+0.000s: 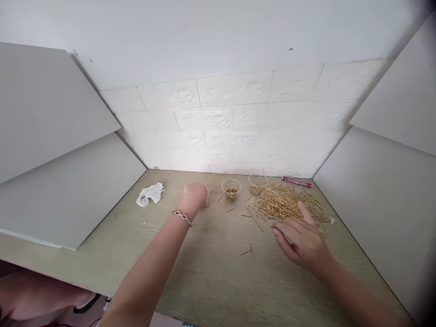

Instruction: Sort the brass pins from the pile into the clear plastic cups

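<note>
My left hand [195,195], with a silver chain bracelet [182,217] at the wrist, reaches down at a clear plastic cup [206,200] at the back left of centre. Its fingers are hidden behind the hand. My right hand [303,243] is at the front edge of a pile of thin gold-coloured metal rods [281,204]. Its thumb and forefinger are pinched together, and another finger points up over the pile. Whatever lies between the fingertips is too small to name. Between my hands stands a clear cup [231,188] with short gold pieces in it.
Another clear cup [257,185] with gold pieces touches the pile's back left. A red marker-like tube [297,182] lies by the wall. Crumpled white tissue [150,194] is at the left. Loose rods [247,250] lie in front. White panels [381,200] flank the table.
</note>
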The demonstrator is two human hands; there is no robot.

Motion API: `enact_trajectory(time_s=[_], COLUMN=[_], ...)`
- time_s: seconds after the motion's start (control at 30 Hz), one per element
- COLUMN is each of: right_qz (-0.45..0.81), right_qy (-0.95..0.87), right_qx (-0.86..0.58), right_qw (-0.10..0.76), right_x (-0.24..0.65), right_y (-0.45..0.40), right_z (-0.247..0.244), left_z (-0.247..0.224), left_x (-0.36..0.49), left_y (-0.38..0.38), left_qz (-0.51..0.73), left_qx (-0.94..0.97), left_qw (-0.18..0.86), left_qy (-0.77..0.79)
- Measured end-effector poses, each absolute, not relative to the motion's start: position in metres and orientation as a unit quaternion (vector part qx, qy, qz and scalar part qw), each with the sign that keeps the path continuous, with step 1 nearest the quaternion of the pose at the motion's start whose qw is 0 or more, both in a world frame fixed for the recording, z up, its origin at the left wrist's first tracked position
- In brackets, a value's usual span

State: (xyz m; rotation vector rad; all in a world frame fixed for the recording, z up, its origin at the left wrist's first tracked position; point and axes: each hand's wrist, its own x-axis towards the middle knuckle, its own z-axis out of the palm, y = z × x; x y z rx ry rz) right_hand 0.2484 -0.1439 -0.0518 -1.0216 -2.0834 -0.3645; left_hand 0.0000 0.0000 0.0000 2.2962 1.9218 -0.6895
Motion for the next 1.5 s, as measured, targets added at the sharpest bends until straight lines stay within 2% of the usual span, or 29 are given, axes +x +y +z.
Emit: enact_trajectory(time_s=[0.33, 0.6, 0.77, 0.9, 0.97, 1.0, 1.07, 1.13, 1.2, 1.3, 1.4, 1.5], right_qz=[-0.131, -0.059, -0.058, -0.096, -0.105, -0.107, -0.106, -0.097, -0.079, -0.035, 0.002, -0.004], right_qy=[-0.822, -0.843, -0.842, -0.811, -0.790, -0.780, -0.764, -0.755, -0.768, -0.814, -0.849, -0.858], right_qx=[-0.417, -0.374, -0.381, -0.453, -0.497, -0.513, -0.536, -0.554, -0.557, -0.541, -0.519, -0.510], right_qw=[0.366, 0.381, 0.377, 0.357, 0.344, 0.343, 0.343, 0.337, 0.306, 0.207, 0.095, 0.053], right_x=[0.252, 0.260, 0.261, 0.249, 0.243, 0.240, 0.233, 0.226, 0.215, 0.195, 0.176, 0.163], right_y=[-0.145, -0.147, -0.144, -0.132, -0.121, -0.114, -0.099, -0.084, -0.069, -0.047, -0.024, -0.004], right_z=[-0.054, -0.057, -0.063, -0.054, -0.044, -0.037, -0.022, -0.005, 0.010, 0.021, 0.017, 0.005], left_z=[-0.001, 0.005, 0.007, 0.022, 0.031, 0.034, 0.035, 0.028, 0.017, -0.004, -0.023, -0.037], left_x=[-0.012, -0.020, -0.033, -0.028, -0.019, -0.015, -0.008, -0.004, -0.001, 0.002, 0.006, 0.009], left_y=[0.001, -0.005, -0.009, -0.028, -0.046, -0.055, -0.073, -0.086, -0.093, -0.094, -0.090, -0.085], left_qz=[-0.181, -0.143, -0.030, 0.141, 0.220, 0.247, 0.263, 0.208, 0.124, 0.039, 0.040, 0.076], left_qx=[0.765, 0.782, 0.797, 0.815, 0.814, 0.806, 0.769, 0.686, 0.590, 0.522, 0.504, 0.494], left_qw=[0.018, 0.015, -0.017, -0.028, 0.050, 0.127, 0.356, 0.609, 0.757, 0.825, 0.830, 0.822], left_qy=[0.618, 0.607, 0.603, 0.562, 0.535, 0.523, 0.461, 0.339, 0.250, 0.215, 0.233, 0.272])
